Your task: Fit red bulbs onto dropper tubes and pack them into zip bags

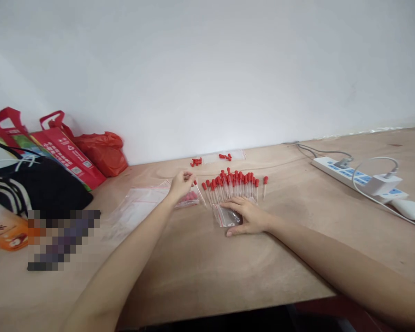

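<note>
My left hand [182, 185] pinches a red-topped dropper [199, 192] by its bulb, the clear tube pointing down to the right. My right hand [247, 215] lies with fingers spread on a small clear zip bag [224, 216]. Just beyond it, several red-topped droppers [237, 182] lie in a fanned row, their tubes toward me. One dropper [265, 186] lies apart at the right end. Beside my left hand rests a clear bag with red bulbs [188, 198]. More clear bags [134, 205] are spread to the left.
Loose red bulbs [196, 162] and a clear bag [240, 155] lie near the wall. A white power strip [352, 174] with a charger [382, 183] and cables is at right. Red bags [67, 154] and a black bag [55, 184] stand at left. The wooden table's [228, 286] front edge is near me.
</note>
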Demonstrator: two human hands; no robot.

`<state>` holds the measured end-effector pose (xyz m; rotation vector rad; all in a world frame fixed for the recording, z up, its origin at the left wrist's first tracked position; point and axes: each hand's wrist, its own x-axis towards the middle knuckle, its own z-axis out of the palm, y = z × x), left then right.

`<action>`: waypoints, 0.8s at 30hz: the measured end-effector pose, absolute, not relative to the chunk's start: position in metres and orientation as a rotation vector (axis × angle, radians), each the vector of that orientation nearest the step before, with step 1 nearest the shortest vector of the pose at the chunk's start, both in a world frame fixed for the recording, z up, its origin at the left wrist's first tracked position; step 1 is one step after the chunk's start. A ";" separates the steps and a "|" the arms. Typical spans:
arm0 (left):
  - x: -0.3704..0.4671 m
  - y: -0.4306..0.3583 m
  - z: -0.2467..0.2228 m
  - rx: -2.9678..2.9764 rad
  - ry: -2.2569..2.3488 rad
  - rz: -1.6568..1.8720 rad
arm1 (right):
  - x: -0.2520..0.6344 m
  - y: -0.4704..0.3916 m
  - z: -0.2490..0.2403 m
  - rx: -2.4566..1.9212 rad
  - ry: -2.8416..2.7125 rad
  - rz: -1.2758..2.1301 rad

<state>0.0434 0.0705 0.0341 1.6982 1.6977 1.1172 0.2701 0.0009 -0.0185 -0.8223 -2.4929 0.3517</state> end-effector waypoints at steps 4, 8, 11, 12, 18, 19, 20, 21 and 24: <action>0.038 0.021 0.030 1.600 1.399 1.372 | 0.271 -0.001 -0.018 -0.811 -2.490 0.373; 0.038 -0.011 0.014 1.446 1.164 1.501 | 0.271 -0.002 -0.017 -0.822 -2.489 0.378; 0.042 -0.017 0.006 1.352 1.147 1.533 | 0.271 -0.003 -0.016 -0.831 -2.495 0.371; 0.044 -0.017 0.004 1.337 1.139 1.525 | 0.271 -0.003 -0.016 -0.833 -2.494 0.370; 0.054 -0.025 -0.003 1.495 1.060 1.196 | 0.269 -0.005 -0.015 -0.857 -2.499 0.357; 0.055 -0.027 -0.004 1.570 1.042 1.106 | 0.269 -0.005 -0.015 -0.857 -2.496 0.357; 0.057 -0.028 -0.004 1.660 1.025 1.023 | 0.269 -0.005 -0.015 -0.856 -2.494 0.357; 0.058 -0.028 -0.004 1.754 1.010 0.954 | 0.269 -0.005 -0.016 -0.855 -2.494 0.356; 0.061 -0.024 -0.001 2.000 0.985 0.865 | 0.269 -0.005 -0.017 -0.850 -2.500 0.350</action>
